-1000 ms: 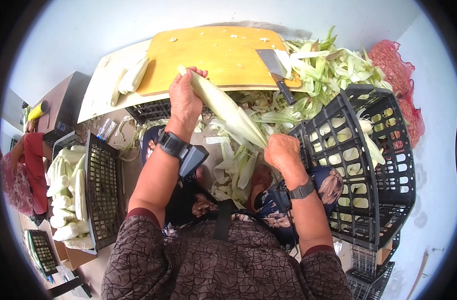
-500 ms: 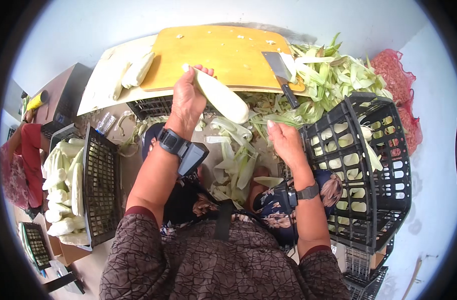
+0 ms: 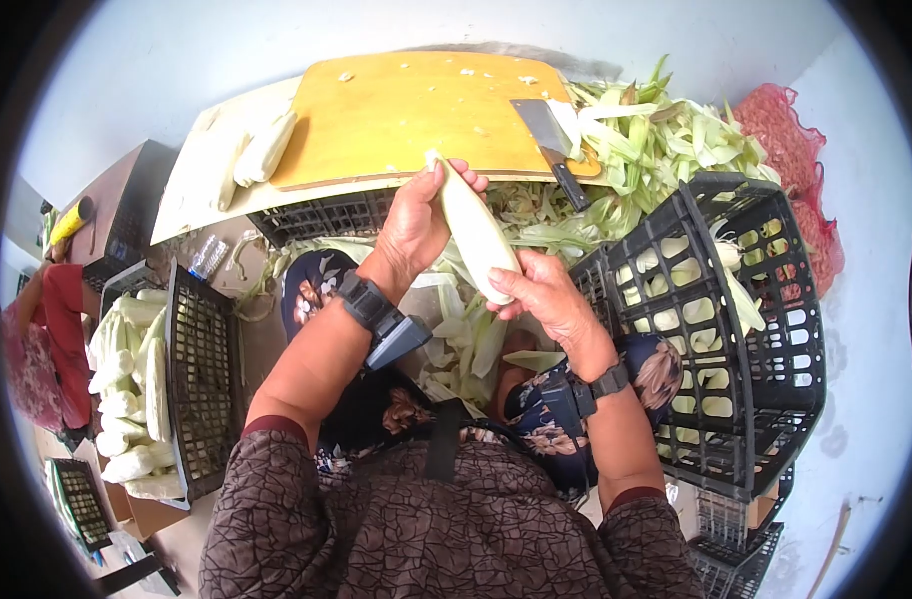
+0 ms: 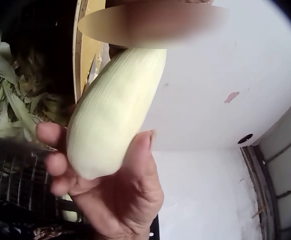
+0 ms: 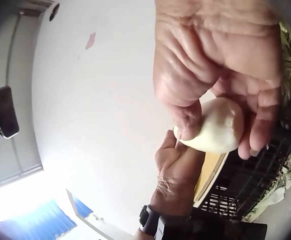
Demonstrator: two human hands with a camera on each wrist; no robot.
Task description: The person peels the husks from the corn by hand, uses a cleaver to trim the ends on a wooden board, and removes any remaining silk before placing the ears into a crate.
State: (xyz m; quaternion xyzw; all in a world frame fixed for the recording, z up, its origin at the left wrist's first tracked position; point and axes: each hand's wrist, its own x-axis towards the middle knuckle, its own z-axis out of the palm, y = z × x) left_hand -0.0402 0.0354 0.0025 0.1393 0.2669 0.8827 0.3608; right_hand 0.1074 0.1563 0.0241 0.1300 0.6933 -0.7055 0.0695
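A pale green corn ear (image 3: 476, 232), its husk smooth and closed, slants between both hands in the head view. The left hand (image 3: 421, 222) grips its narrow upper end, thumb along the top. At the rounded lower end, the right hand (image 3: 551, 299) pinches the ear between thumb and fingers. The left wrist view shows the ear (image 4: 113, 110) from the side, with the right hand (image 4: 115, 195) around its blunt end. In the right wrist view the right hand (image 5: 220, 65) holds the near end of the ear (image 5: 218, 125), and the left hand (image 5: 178, 175) is behind it.
A yellow board (image 3: 406, 115) bears a cleaver (image 3: 551, 140); two ears (image 3: 266, 150) lie left of it. Stripped husks (image 3: 676, 140) heap at right. Black crates stand on both sides, the left crate (image 3: 207, 379) beside stacked ears and the right crate (image 3: 705, 339) tilted. Red net sacks (image 3: 790, 140) lean behind.
A leaf of husk has come off the ear and the right hand has let go of it. The left hand has moved right with the ear, and the right hand now holds its lower end.
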